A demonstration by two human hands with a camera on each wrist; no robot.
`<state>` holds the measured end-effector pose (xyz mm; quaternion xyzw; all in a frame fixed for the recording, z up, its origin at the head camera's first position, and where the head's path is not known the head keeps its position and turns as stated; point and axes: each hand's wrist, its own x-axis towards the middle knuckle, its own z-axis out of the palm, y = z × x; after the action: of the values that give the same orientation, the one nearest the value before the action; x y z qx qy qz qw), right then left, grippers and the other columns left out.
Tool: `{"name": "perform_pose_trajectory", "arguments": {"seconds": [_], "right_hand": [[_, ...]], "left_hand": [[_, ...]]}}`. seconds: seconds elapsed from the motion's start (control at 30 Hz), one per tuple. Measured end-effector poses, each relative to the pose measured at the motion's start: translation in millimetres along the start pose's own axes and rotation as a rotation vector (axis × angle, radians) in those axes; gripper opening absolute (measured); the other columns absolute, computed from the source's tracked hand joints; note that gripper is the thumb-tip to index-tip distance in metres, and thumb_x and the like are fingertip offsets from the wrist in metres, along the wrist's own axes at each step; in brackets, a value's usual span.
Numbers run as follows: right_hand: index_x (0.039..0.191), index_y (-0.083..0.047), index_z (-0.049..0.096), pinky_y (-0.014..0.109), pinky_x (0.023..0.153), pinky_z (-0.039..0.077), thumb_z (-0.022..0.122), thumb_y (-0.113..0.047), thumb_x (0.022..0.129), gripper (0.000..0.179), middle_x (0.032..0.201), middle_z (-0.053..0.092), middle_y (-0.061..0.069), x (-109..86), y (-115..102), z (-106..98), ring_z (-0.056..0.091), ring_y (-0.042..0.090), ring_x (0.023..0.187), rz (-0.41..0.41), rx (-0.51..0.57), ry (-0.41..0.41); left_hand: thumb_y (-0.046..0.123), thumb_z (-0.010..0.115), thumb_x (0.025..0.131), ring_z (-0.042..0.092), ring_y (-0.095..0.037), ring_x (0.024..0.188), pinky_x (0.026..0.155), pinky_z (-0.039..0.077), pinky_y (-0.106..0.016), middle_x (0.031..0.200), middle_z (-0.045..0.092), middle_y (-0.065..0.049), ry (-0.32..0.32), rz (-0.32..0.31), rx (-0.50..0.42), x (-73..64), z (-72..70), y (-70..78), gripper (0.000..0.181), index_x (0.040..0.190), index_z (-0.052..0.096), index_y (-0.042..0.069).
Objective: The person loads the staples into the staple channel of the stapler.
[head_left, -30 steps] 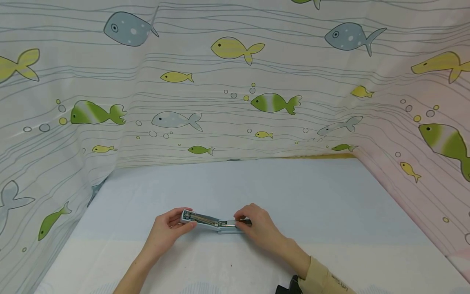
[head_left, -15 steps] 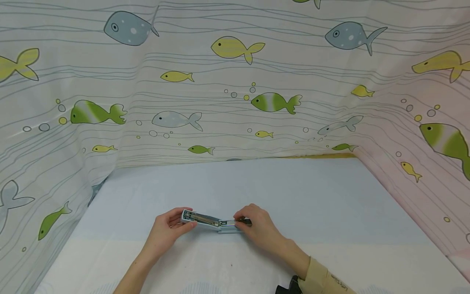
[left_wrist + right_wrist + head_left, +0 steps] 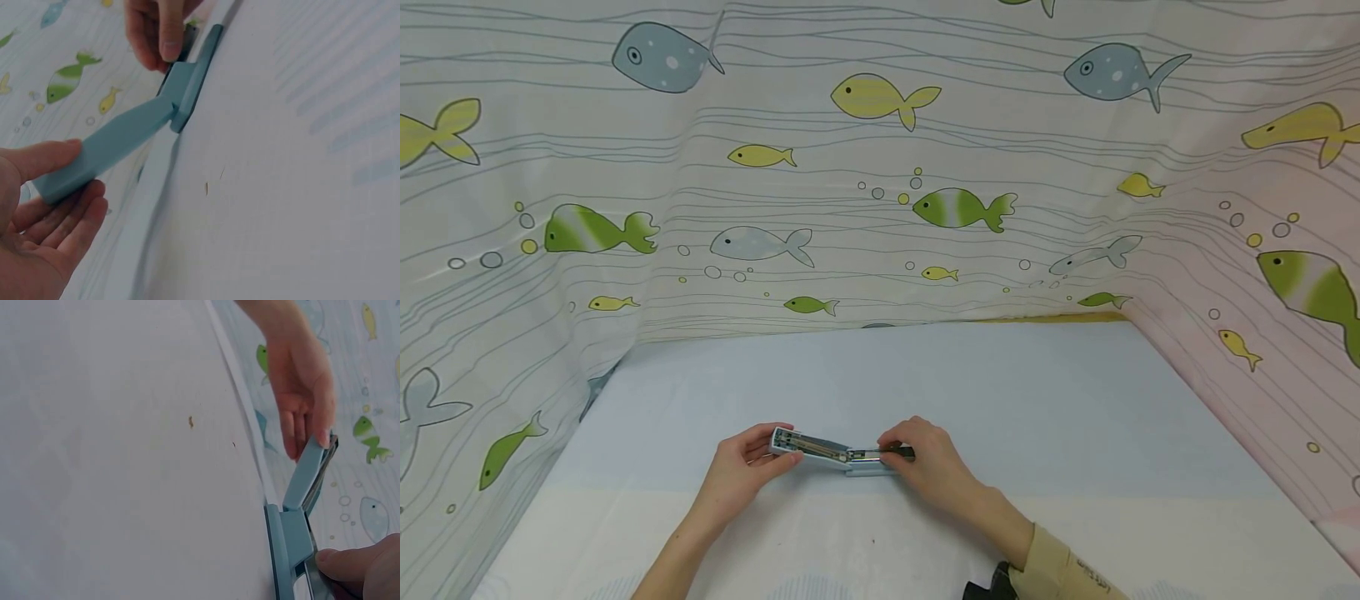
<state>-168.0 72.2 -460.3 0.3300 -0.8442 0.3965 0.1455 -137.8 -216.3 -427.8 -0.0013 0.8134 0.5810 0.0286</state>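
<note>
A light blue stapler (image 3: 812,448) lies opened out at the middle of the table, its base on the cloth. In the head view its raised cover tilts up to the left, baring the metal inside. My left hand (image 3: 747,460) holds the end of this cover (image 3: 106,150) between thumb and fingers. At the right, my right hand (image 3: 936,462) pinches a dark-ended metal strip (image 3: 320,584) over the base (image 3: 279,550). In the left wrist view the right fingers (image 3: 170,37) partly hide that strip.
White and pale blue cloth (image 3: 1000,400) covers the table, with small specks (image 3: 206,188) near its front. A fish-print curtain (image 3: 850,192) stands along the back and both sides. A black object (image 3: 992,583) shows below the beige right sleeve (image 3: 1060,567).
</note>
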Motion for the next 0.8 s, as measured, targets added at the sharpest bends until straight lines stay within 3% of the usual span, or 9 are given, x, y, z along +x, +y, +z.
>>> {"name": "perform_pose_trajectory", "arguments": {"seconds": [0.4,0.8], "right_hand": [[0.100,-0.009,0.075,0.025,0.076,0.055,0.081,-0.005,0.082,0.020,0.095,0.073,-0.003,-1.9,3,2,0.065,0.011,0.087,0.025,0.034,-0.001],[0.104,-0.007,0.075,0.029,0.083,0.056,0.082,-0.006,0.081,0.024,0.101,0.074,-0.002,-5.3,7,-9,0.068,0.012,0.094,0.070,0.033,-0.049]], "left_hand": [[0.017,0.083,0.082,0.070,-0.009,0.099,0.085,0.057,-0.021,0.120,0.070,-0.015,-0.005,0.000,-0.002,-0.3,-1.8,-1.2,0.051,0.126,0.064,0.002],[0.018,0.083,0.083,0.070,-0.012,0.103,0.087,0.056,-0.021,0.121,0.069,-0.015,-0.002,0.010,0.005,0.2,-1.3,-2.4,0.051,0.127,0.063,0.002]]}}
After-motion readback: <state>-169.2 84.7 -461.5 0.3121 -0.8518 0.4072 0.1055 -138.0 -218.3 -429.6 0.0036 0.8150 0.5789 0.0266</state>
